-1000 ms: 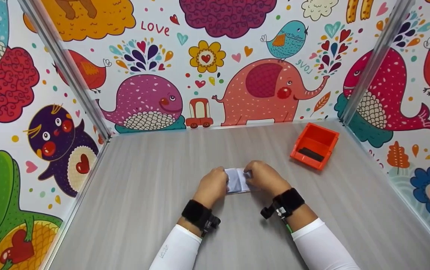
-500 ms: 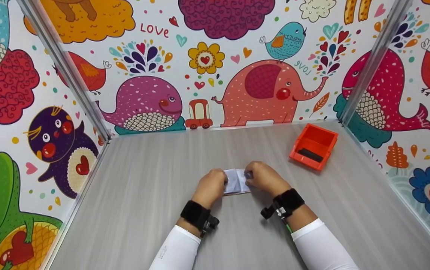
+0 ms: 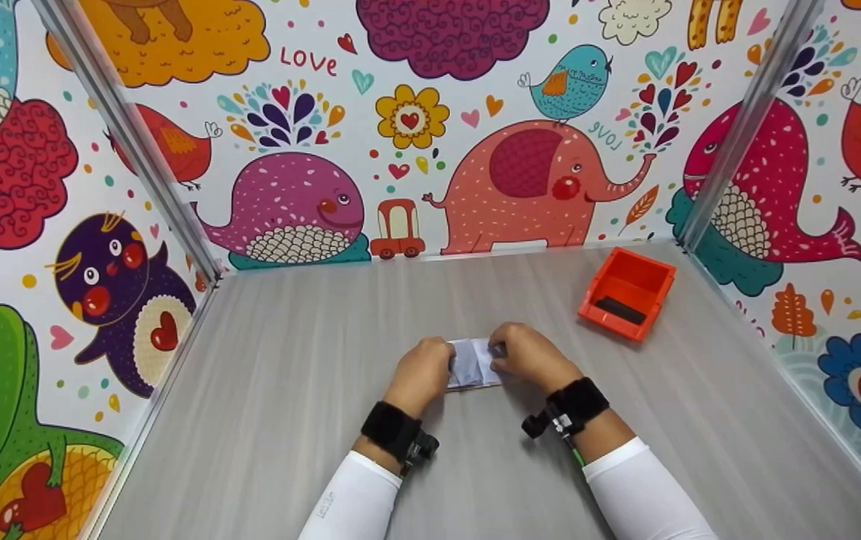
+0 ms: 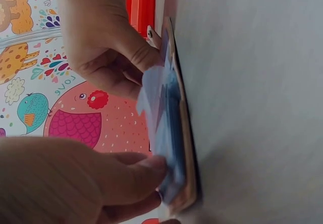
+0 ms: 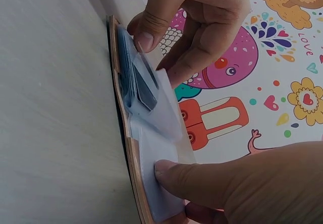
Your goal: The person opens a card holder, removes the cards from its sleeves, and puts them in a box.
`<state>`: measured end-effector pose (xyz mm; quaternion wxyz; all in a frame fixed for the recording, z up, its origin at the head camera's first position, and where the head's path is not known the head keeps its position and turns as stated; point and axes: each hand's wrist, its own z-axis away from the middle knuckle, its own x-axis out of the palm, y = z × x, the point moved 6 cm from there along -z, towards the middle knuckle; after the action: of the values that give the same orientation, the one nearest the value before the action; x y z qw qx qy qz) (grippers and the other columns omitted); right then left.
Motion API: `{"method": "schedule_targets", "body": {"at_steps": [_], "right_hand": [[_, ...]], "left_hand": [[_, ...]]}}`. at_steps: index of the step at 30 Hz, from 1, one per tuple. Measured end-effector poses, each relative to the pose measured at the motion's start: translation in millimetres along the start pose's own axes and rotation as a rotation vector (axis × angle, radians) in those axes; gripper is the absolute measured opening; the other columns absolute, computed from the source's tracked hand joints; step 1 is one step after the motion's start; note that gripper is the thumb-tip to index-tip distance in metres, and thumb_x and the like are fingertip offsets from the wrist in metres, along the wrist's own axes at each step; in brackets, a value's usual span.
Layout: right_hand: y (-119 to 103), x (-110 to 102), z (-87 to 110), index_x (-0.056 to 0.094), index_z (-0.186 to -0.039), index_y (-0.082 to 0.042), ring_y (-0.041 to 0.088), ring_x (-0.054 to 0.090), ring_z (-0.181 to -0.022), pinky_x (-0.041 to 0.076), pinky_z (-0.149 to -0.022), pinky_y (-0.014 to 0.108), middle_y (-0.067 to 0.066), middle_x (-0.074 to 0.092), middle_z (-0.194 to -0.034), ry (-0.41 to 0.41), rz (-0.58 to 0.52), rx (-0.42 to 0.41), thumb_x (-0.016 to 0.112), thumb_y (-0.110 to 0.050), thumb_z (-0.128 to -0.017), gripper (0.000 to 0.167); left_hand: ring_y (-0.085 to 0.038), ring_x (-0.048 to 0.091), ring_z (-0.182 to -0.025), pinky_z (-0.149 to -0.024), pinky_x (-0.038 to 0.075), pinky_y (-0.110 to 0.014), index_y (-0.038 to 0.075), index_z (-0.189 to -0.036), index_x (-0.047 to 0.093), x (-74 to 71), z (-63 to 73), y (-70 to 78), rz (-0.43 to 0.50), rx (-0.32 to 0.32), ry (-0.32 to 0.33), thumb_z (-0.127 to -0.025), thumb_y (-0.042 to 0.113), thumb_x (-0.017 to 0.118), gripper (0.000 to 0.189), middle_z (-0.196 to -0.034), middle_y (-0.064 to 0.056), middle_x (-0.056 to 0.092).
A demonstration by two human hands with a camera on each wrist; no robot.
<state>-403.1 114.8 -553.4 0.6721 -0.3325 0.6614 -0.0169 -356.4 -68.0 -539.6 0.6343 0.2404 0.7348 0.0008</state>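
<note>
A small card holder (image 3: 474, 363) with clear plastic sleeves lies spread open on the table between my hands. Its cover edge looks tan or brown in the right wrist view, with a stack of bluish sleeves (image 5: 128, 77) on the left half. My left hand (image 3: 421, 373) holds the left side, its thumb against the sleeves. On the other half, my right hand (image 3: 534, 355) pinches the side, with the thumb (image 5: 169, 176) on a clear sleeve (image 5: 156, 156). A grey, dark-edged patch shows within the left-hand sleeves; what it is, I cannot tell.
An orange-red bin (image 3: 629, 292) stands at the back right of the grey wood-grain table (image 3: 310, 352), with a dark object (image 3: 621, 308) inside. Printed cartoon walls (image 3: 288, 202) with metal corner strips enclose the back and both sides.
Both hands keep hold of the card holder in nearly the same place. The right hand's fingers and the sleeves have shifted very slightly.
</note>
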Motion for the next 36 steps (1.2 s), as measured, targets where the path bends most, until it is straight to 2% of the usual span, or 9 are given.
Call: {"method": "schedule_targets", "body": {"at_steps": [7, 16, 21, 26, 29, 32, 36], "right_hand": [[-1, 0, -0.1, 0.083, -0.109, -0.003, 0.026, 0.071, -0.097, 0.063, -0.097, 0.051, 0.013, 0.080, -0.106, 0.009, 0.012, -0.020, 0.092, -0.005, -0.086, 0.025], [0, 0, -0.2, 0.083, -0.109, -0.002, 0.027, 0.072, -0.098, 0.062, -0.098, 0.051, 0.012, 0.080, -0.106, 0.012, 0.013, -0.031, 0.092, -0.005, -0.086, 0.025], [0, 0, 0.2, 0.084, -0.114, -0.004, 0.026, 0.074, -0.102, 0.063, -0.102, 0.051, 0.012, 0.082, -0.111, -0.005, 0.009, 0.008, 0.089, -0.007, -0.091, 0.024], [-8, -9, 0.8, 0.085, -0.117, -0.004, 0.029, 0.078, -0.110, 0.064, -0.104, 0.052, 0.013, 0.083, -0.116, 0.040, -0.017, 0.036, 0.081, -0.009, -0.099, 0.019], [-21, -13, 1.6, 0.084, -0.116, -0.003, 0.032, 0.078, -0.109, 0.064, -0.102, 0.053, 0.014, 0.083, -0.114, 0.063, -0.039, -0.028, 0.083, -0.013, -0.099, 0.019], [-34, -15, 3.3, 0.083, -0.117, -0.001, 0.035, 0.079, -0.110, 0.063, -0.102, 0.055, 0.015, 0.084, -0.114, 0.059, -0.049, -0.113, 0.087, -0.017, -0.096, 0.026], [-46, -14, 5.8, 0.081, -0.120, 0.001, 0.038, 0.078, -0.113, 0.062, -0.104, 0.056, 0.018, 0.083, -0.117, 0.043, -0.051, -0.158, 0.091, -0.016, -0.090, 0.035]], "left_hand": [[-0.024, 0.071, -0.085, -0.079, 0.062, -0.046, 0.007, -0.086, 0.082, 0.5, -2.1, -1.7, 0.029, -0.015, 0.013, -0.085, -0.010, 0.074, 0.019, -0.093, -0.010, 0.080], [-0.021, 0.068, -0.080, -0.078, 0.062, -0.044, 0.007, -0.081, 0.083, -0.6, -2.1, 1.4, 0.043, 0.010, 0.010, -0.085, -0.009, 0.075, 0.018, -0.090, -0.009, 0.082], [-0.021, 0.069, -0.078, -0.074, 0.060, -0.042, 0.008, -0.078, 0.081, 0.5, -2.6, 2.5, 0.020, 0.032, 0.027, -0.083, -0.008, 0.076, 0.018, -0.087, -0.008, 0.081], [-0.024, 0.072, -0.079, -0.074, 0.061, -0.045, 0.008, -0.079, 0.082, 0.4, -2.9, 2.9, 0.020, 0.034, 0.025, -0.085, -0.008, 0.076, 0.017, -0.088, -0.009, 0.082], [-0.023, 0.070, -0.077, -0.073, 0.061, -0.045, 0.007, -0.081, 0.082, -0.8, -2.7, 3.2, 0.020, 0.031, 0.018, -0.087, -0.006, 0.076, 0.016, -0.088, -0.008, 0.082], [-0.020, 0.066, -0.073, -0.071, 0.059, -0.044, 0.007, -0.082, 0.082, -1.2, -2.8, 3.3, 0.010, 0.033, 0.015, -0.090, -0.004, 0.075, 0.015, -0.086, -0.007, 0.082], [-0.018, 0.062, -0.072, -0.071, 0.059, -0.045, 0.007, -0.083, 0.082, -1.5, -2.7, 4.0, -0.004, 0.037, 0.011, -0.091, -0.001, 0.074, 0.014, -0.086, -0.007, 0.081]]}}
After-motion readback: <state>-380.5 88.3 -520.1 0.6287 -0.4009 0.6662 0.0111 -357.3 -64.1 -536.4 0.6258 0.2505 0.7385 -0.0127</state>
